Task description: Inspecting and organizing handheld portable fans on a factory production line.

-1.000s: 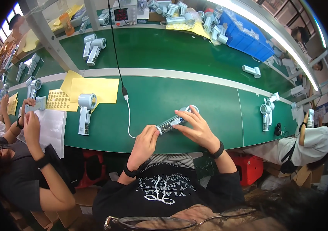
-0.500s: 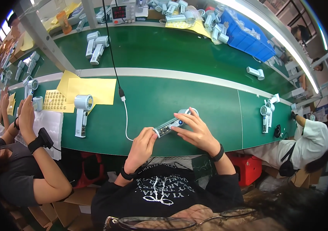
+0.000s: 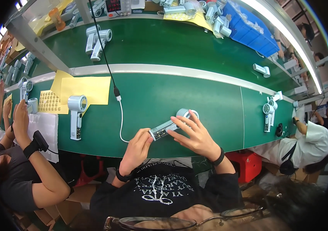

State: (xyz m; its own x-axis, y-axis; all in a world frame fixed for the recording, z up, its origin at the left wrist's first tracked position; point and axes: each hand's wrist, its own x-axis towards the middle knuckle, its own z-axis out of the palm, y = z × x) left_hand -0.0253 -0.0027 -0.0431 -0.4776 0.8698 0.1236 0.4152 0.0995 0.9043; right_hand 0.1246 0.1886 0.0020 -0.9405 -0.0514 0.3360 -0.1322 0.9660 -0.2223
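A light blue handheld fan (image 3: 163, 129) lies slantwise between my hands above the green table, its round head up to the right. Along its opened handle, circuit parts show. My right hand (image 3: 196, 139) is on the fan, fingers over the upper handle and head, partly covering both. At the handle's lower end is my left hand (image 3: 134, 149), fingers pinched together. A white cable (image 3: 121, 123) runs into that hand; its end is hidden by the fingers. Left of the cable, another handheld fan (image 3: 75, 121) with an opened handle lies on the table.
Yellow sheets (image 3: 89, 90) lie behind the second fan. A metal rail (image 3: 144, 68) crosses the table; beyond it are more fans (image 3: 97, 42), a power supply (image 3: 118, 8) and a blue bin (image 3: 250, 30). A black cord (image 3: 108, 63) hangs down. Co-workers sit on both sides.
The view has shifted slightly, moving the table's contents a little to the left. My right fingers now cover the blue button that showed on the fan's handle. Both hands remain at the fan.
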